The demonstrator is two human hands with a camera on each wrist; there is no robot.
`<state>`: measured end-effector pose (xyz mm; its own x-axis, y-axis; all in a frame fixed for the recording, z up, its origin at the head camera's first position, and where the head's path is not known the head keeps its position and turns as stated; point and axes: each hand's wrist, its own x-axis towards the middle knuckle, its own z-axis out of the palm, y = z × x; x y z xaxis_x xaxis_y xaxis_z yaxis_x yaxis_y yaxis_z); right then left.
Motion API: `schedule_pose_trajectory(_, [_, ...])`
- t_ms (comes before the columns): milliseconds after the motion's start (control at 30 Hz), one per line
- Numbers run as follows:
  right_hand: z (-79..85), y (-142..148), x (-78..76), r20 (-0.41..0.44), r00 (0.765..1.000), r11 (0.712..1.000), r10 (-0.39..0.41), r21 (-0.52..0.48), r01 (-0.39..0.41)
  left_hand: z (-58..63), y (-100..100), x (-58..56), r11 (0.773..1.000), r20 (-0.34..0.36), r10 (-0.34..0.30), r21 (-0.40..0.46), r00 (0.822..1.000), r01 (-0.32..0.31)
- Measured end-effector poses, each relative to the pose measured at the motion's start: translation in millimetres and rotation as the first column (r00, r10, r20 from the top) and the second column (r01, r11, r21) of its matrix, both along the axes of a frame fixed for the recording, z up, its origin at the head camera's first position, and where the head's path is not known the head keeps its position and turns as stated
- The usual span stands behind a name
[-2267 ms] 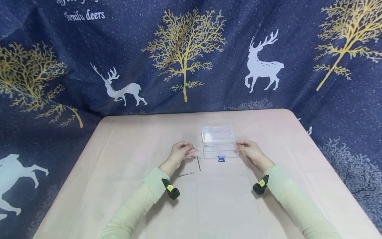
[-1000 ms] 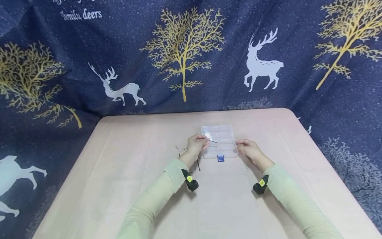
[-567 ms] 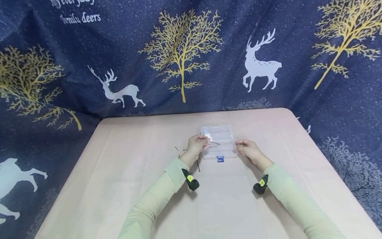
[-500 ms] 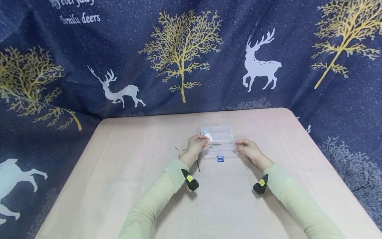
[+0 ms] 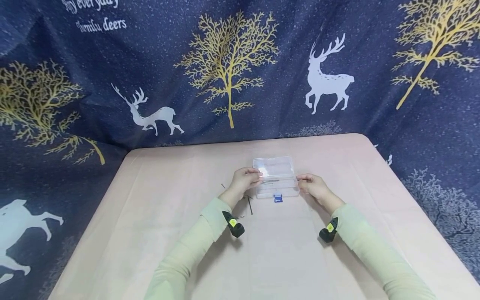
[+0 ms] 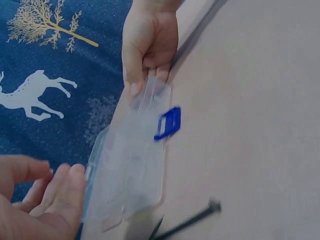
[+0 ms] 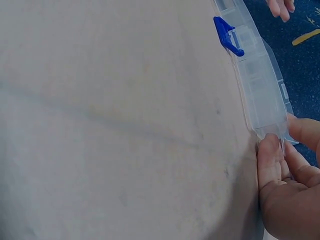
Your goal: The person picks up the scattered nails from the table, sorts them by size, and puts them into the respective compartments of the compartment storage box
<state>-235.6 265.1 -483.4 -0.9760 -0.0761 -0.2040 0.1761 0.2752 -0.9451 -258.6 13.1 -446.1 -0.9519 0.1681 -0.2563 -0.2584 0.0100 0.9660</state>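
Note:
A clear plastic storage box [image 5: 277, 193] with a blue latch [image 6: 171, 122] lies on the table, its lid [image 5: 275, 167] folded back. Nails [image 5: 269, 181] lie in its rear compartment. At the box's left end hovers my left hand [image 5: 241, 182], fingers parted and nothing between them in the left wrist view. My right hand [image 7: 292, 185] holds the right end between thumb and fingers. Left of the box, a dark nail [image 5: 250, 206] with a flat head rests on the table, and another nail [image 5: 239, 217] shows partly behind the left wrist's camera.
A small nail [image 5: 223, 186] lies beyond the left forearm. The pale pink tablecloth [image 5: 285, 250] covers the table. Behind its far edge hangs a dark blue curtain [image 5: 270, 112] with deer and trees.
My left hand brought a nail from the left over the box and let it drop into the rear compartment. It has since drawn back slightly left. The right hand stays at the box.

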Motion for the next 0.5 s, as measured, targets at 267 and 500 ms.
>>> schedule_pose_trajectory(267, [-15.6,11,-4.8,-0.073,0.996,0.992,0.044,-0.111,-0.052,3.1,-23,1.0,0.965,-0.125,-0.167,-0.222,0.978,0.137])
schedule_pose_trajectory(500, [-2.3,2,0.4,-0.023,1.000,1.000,0.009,0.026,-0.008,6.1,-40,4.4,0.865,-0.252,-0.401,-0.421,0.881,0.273])
